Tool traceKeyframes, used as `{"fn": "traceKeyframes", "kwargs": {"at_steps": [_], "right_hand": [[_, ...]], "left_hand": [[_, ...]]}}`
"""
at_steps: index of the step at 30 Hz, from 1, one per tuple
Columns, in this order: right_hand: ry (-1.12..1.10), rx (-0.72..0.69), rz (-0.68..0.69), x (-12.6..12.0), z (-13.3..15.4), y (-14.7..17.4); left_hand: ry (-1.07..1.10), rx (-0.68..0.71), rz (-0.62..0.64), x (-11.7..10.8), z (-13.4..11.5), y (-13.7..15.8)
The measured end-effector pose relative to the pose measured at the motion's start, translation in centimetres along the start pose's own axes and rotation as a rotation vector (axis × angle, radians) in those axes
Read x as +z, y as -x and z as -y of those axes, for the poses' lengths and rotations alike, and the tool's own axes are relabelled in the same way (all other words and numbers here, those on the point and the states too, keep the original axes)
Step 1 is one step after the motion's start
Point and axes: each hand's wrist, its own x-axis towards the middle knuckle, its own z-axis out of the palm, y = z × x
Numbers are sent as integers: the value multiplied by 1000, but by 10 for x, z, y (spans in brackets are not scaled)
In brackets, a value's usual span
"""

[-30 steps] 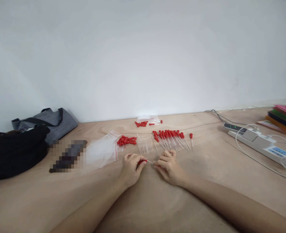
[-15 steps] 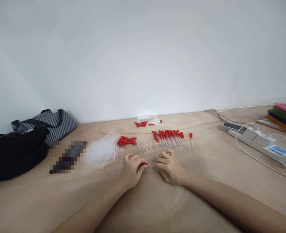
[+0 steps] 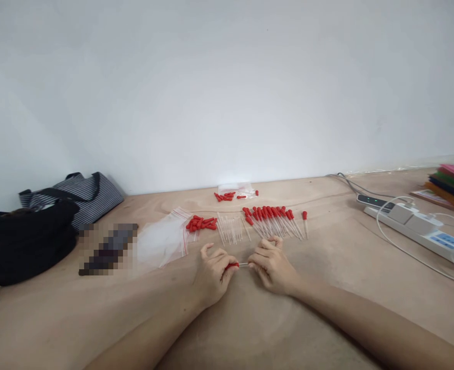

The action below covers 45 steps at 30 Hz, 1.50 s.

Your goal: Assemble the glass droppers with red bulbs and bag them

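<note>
My left hand [image 3: 211,272] pinches a red rubber bulb [image 3: 231,265] between thumb and fingers. My right hand [image 3: 272,266] grips the thin clear glass tube [image 3: 243,264] that runs into that bulb. Both hands rest low on the wooden surface, close together. Just beyond them lie a heap of loose red bulbs [image 3: 201,223], a bunch of bare clear tubes [image 3: 231,229] and a row of several droppers with red bulbs fitted [image 3: 273,220].
An opened clear zip bag [image 3: 161,240] lies left of the bulbs, a smaller bag with red bulbs [image 3: 234,192] near the wall. Dark and striped bags [image 3: 42,221] sit far left. A white power strip with cables [image 3: 415,228] and stacked coloured folders [image 3: 452,187] are at right.
Both hands have shifted slightly right and nearer to me, still holding bulb and tube together. The rest is unchanged.
</note>
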Motion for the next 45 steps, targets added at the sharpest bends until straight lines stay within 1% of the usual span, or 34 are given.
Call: {"fn": "traceKeyframes", "kwargs": {"at_steps": [12,16,20,22,25,28,30,31,33,35,37,39,41,43,45], "right_hand": [[-71,59,76,3,3,-1],[-86,71,81,5,5,-1],[-94,70,98,1,3,-4],[-77,61,82,-4,0,-6],[-17,31,15,-8,-7,-6],[69,-20,-54,-8,-12,-2],[122,-43,-62,-6,-13,0],[138,-40,-54,-5,-14,1],[141,35,-39,-4,-17,0],[123,206,-44,-5,-23,-3],[107,413,-51,-6,-31,-10],[108,583,-42,-5,-38,-20],[125,701,-26,-3,-43,-32],[156,780,-25,1,-46,-44],[184,826,-26,6,-48,-52]], "left_hand": [[29,21,6,-1,-3,-1],[21,22,2,1,-3,-1],[15,1,-12,0,-1,-3],[7,-28,-21,-2,2,-5],[1,-78,-42,-5,4,-6],[5,-73,-34,-6,5,-5],[-6,-67,-34,-5,7,-5],[-17,-83,-54,-4,8,-5],[-43,-148,-114,-3,12,-5],[-60,-239,-163,-1,17,-6],[-67,-306,-158,1,22,-6],[-78,-320,-122,1,24,-6],[-90,-297,-87,1,23,-7],[-97,-279,-68,0,21,-7],[-96,-279,-58,-1,20,-8]]}}
